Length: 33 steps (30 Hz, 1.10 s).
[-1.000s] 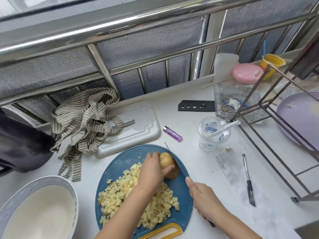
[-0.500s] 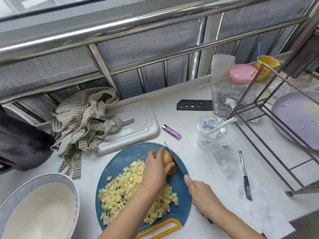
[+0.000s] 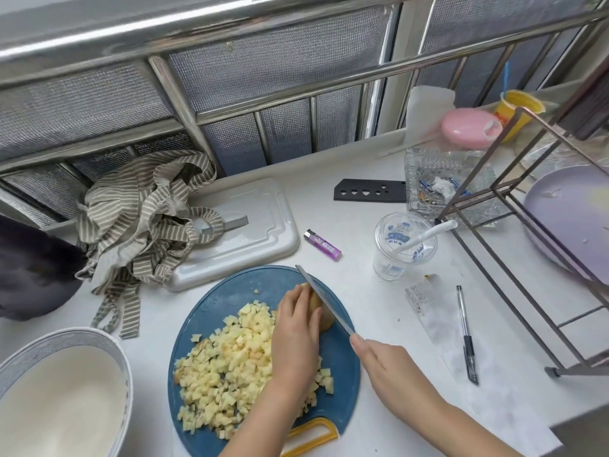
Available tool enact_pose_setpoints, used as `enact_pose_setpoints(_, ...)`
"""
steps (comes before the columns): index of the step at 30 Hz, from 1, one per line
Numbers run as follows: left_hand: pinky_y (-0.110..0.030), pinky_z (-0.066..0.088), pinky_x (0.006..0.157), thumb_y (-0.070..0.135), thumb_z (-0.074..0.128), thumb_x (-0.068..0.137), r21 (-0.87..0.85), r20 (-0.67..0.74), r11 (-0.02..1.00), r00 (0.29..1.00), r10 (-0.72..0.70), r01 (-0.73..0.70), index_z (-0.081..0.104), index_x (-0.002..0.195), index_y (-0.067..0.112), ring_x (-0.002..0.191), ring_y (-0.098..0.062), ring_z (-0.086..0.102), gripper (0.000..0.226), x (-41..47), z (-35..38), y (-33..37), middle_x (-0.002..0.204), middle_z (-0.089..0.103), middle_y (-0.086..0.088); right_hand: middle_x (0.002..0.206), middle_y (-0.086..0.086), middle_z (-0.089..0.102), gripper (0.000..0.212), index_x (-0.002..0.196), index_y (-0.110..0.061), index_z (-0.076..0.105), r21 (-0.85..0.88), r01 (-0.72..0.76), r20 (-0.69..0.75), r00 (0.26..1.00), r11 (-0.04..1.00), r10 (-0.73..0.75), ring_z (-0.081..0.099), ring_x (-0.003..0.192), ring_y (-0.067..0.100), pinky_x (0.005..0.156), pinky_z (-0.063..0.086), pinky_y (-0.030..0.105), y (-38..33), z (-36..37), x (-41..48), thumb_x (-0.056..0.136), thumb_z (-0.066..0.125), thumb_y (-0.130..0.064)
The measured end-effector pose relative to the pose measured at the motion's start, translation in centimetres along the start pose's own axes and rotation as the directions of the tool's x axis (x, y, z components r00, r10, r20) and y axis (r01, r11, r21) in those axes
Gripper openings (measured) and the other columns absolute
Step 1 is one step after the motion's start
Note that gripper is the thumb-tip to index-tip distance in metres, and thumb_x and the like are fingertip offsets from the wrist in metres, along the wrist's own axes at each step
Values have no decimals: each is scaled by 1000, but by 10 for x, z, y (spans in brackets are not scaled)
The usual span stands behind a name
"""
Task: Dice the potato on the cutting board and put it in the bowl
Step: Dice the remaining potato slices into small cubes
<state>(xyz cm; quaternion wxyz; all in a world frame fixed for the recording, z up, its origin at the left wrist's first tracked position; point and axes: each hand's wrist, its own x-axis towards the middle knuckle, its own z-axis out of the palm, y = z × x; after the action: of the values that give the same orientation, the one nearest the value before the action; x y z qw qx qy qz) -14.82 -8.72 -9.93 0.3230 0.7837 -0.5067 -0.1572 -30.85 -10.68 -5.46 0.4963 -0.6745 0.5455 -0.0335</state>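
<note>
Well, most of the cutting looks done. Closest in, the right hand (image 3: 392, 367) is wrapped round the handle of the knife (image 3: 324, 300), with one finger laid along the top of the blade. Just left of it, the left hand (image 3: 298, 328) bends over the last lump of potato (image 3: 324, 319) and holds it down on the cutting board (image 3: 342, 367). The blade sits on the potato, right beside the left fingertips (so they should be tucked in).

Under the left wrist, and out to its left, lies a big heap of little cubes (image 3: 230, 367), all on the board. Far off to the left of both hands sits the bowl (image 3: 66, 332), and I see no potato in it.

So I think the job is over half done. The lump needs slicing and dicing, and then the whole heap has to go into the bowl.

Past the knife tip, further away, lie a purple lighter (image 3: 323, 247) and a plastic cup (image 3: 403, 245).
</note>
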Motion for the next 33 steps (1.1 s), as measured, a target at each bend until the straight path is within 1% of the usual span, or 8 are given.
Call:
enact_pose_setpoints(4,-11,29,97,17,59,94,-30,-9,1000,1000,-6,6,52,133,15,115,-8,47,40,-1,0,-2,126,54,5,58,-7,37,54,62,-21,35,-53,53,29,998,997,-52,35,54,8,57,30,26,1,-2,-3,84,20,-68)
enact_pose_setpoints(8,-22,43,91,13,63,90,-21,-37,1000,999,13,-14,54,124,14,104,-11,53,35,-1,2,-4,115,58,4,58,-6,39,52,63,-22,36,-69,96,60,994,993,-92,37,56,8,58,31,26,5,-7,1,86,19,-66)
enact_pose_setpoints(12,-14,35,86,5,66,86,11,-68,998,995,70,-69,51,112,17,95,-10,48,32,0,3,-3,104,56,4,59,-4,40,53,65,-21,37,-113,129,94,988,985,-119,38,57,9,59,32,27,12,-11,7,86,18,-65)
enact_pose_setpoints(15,-16,34,85,2,68,83,36,-79,995,993,90,-88,50,107,16,91,-9,45,33,0,4,-4,100,55,2,60,-6,42,51,67,-23,37,-153,156,118,983,976,-139,40,57,9,61,35,28,17,-11,11,87,16,-64)
enact_pose_setpoints(19,-22,38,87,1,70,81,53,-76,996,995,70,-66,55,105,10,93,-15,49,30,0,6,-8,102,58,-2,62,-6,44,53,70,-25,37,-190,173,135,980,966,-149,43,60,11,65,40,31,23,-9,17,83,9,-69)
enact_pose_setpoints(24,-17,35,85,-1,69,80,40,-57,997,996,72,-69,54,107,12,94,-12,46,33,1,5,-8,104,57,-1,66,-6,48,61,71,-27,38,-205,163,138,981,965,-136,51,68,14,70,43,31,28,-6,21,74,2,-76)
enact_pose_setpoints(28,-15,33,87,-2,69,79,33,-57,997,996,74,-72,55,108,13,95,-12,46,36,1,3,-7,104,58,-1,63,-5,45,57,68,-25,37,-198,166,156,978,966,-136,44,64,11,67,39,29,26,-7,21,79,7,-73)
enact_pose_setpoints(33,-15,33,83,4,70,81,37,-53,997,996,65,-63,55,103,14,91,-13,48,28,2,4,-8,101,58,1,62,-4,38,53,66,-19,34,-160,158,180,975,974,-129,35,59,9,60,31,25,22,-16,23,85,15,-64)
